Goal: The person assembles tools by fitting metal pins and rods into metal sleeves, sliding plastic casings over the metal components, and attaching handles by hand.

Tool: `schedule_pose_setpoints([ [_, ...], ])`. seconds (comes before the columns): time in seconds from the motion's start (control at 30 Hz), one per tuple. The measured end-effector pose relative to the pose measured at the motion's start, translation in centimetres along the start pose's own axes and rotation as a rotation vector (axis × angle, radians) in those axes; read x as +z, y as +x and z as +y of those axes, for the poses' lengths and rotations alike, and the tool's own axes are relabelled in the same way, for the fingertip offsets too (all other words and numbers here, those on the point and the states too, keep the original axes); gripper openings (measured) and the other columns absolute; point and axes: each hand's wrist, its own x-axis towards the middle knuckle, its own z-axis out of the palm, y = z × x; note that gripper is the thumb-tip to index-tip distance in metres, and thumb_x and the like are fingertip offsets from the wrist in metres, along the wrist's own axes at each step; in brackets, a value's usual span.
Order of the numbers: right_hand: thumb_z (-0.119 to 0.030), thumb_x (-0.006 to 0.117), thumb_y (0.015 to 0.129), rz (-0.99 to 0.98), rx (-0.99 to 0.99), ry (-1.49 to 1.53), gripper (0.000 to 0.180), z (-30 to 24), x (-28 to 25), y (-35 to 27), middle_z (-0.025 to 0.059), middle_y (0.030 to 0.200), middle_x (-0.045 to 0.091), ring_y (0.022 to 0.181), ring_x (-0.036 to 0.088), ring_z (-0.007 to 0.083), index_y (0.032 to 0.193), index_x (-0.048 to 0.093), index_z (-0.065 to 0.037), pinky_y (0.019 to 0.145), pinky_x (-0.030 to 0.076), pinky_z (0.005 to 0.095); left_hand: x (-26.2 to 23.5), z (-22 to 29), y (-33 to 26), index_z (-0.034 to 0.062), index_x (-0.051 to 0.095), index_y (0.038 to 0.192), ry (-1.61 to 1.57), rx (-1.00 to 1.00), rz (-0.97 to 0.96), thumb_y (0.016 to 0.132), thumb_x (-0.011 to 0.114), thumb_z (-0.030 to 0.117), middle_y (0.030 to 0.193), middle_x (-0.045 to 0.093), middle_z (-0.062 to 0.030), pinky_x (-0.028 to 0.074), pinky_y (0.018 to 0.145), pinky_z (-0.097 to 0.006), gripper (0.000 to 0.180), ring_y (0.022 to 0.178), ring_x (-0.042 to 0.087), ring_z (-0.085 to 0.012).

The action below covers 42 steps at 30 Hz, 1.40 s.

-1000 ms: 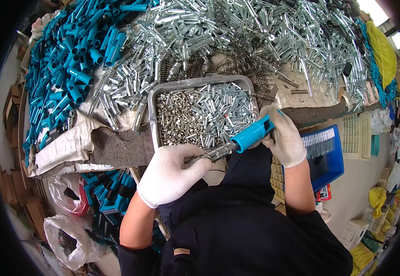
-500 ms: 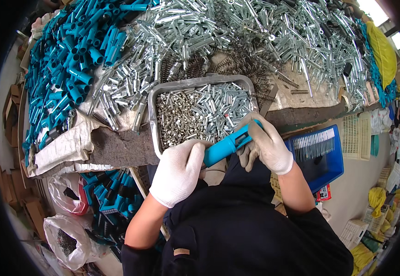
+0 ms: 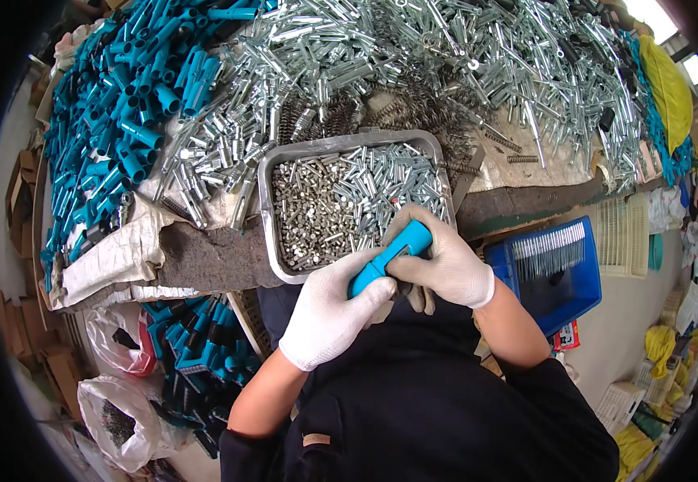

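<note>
A teal plastic tube [image 3: 411, 239] with a slot in its side is held between my two gloved hands, tilted with its far end up to the right. My left hand [image 3: 326, 312] wraps its lower end, thumb laid along it. My right hand [image 3: 452, 267] closes round the upper part, its thumb at the slot; some of its fingers are hidden behind the tube. Just beyond my hands stands a grey tray [image 3: 349, 143], with short metal pins [image 3: 309, 205] on its left side and longer pins [image 3: 389, 181] on its right.
Teal tubes [image 3: 136, 104] are heaped at the table's far left. Shiny metal parts [image 3: 341, 48] and dark coil springs [image 3: 425, 112] cover the back. A blue bin [image 3: 578, 301] with metal rods stands at right. Below left are more teal pieces [image 3: 212, 341] and a white plastic bag [image 3: 136, 434].
The tube has turned more upright and come nearer my body. My left hand has moved right along it, and my right hand has shifted down and left, its thumb now at the slot.
</note>
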Motion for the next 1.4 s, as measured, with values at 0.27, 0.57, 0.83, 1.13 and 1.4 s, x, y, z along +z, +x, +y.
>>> schedule_pose_setpoints([
  [0.27,0.0,0.059,0.085,-0.027,-0.038,-0.06,0.024,0.7,0.4,1.5,0.0052,0.067,0.057,0.042,0.053,0.0104,0.105,0.047,-0.003,0.037,0.042,0.0232,-0.9,-2.0,-0.4,-0.0023,0.061,0.121,-0.012,-0.034,0.096,0.092,0.066,0.019,0.072,0.056,0.0038,0.042,0.054,-0.02,0.037,0.06,0.049,-0.0017],
  [0.57,-0.012,0.059,0.089,0.35,-0.603,-1.046,0.02,1.4,-0.4,4.8,0.012,0.093,0.065,0.068,0.066,0.0253,0.107,0.064,-0.005,0.061,0.053,0.0344,-3.0,-3.0,-0.6,-0.005,0.054,0.13,-0.172,0.046,0.349,0.093,0.062,0.023,0.084,0.063,-0.0061,0.033,0.039,-0.018,0.047,0.053,0.047,-0.0046],
  [0.83,-0.004,0.062,0.085,0.486,-0.386,-0.875,0.006,1.3,0.8,4.6,0.013,0.09,0.067,0.072,0.069,0.0266,0.091,0.063,-0.004,0.064,0.054,0.034,-3.3,-3.1,-0.3,-0.0048,0.055,0.129,-0.116,0.063,0.365,0.093,0.062,0.023,0.083,0.062,-0.0044,0.035,0.04,-0.017,0.047,0.054,0.049,-0.0047],
  [1.13,-0.006,0.069,0.085,0.361,-0.649,-0.752,0.012,1.1,3.5,3.6,0.01,0.074,0.065,0.06,0.067,0.0204,0.089,0.058,-0.003,0.056,0.053,0.0306,-2.4,-2.8,0.3,-0.0037,0.057,0.127,0.062,0.2,0.428,0.09,0.067,0.016,0.069,0.058,-0.0007,0.042,0.051,-0.022,0.043,0.057,0.052,-0.0056],
  [1.4,-0.011,0.071,0.083,0.512,-0.919,-1.129,0.014,3.0,3.3,4.9,0.0074,0.068,0.062,0.057,0.064,0.026,0.085,0.057,-0.008,0.052,0.052,0.0355,-1.2,-2.5,0.5,0.0038,0.063,0.11,0.505,0.333,0.655,0.084,0.069,0.016,0.075,0.063,-0.0169,0.051,0.063,-0.033,0.03,0.064,0.064,-0.031],
])
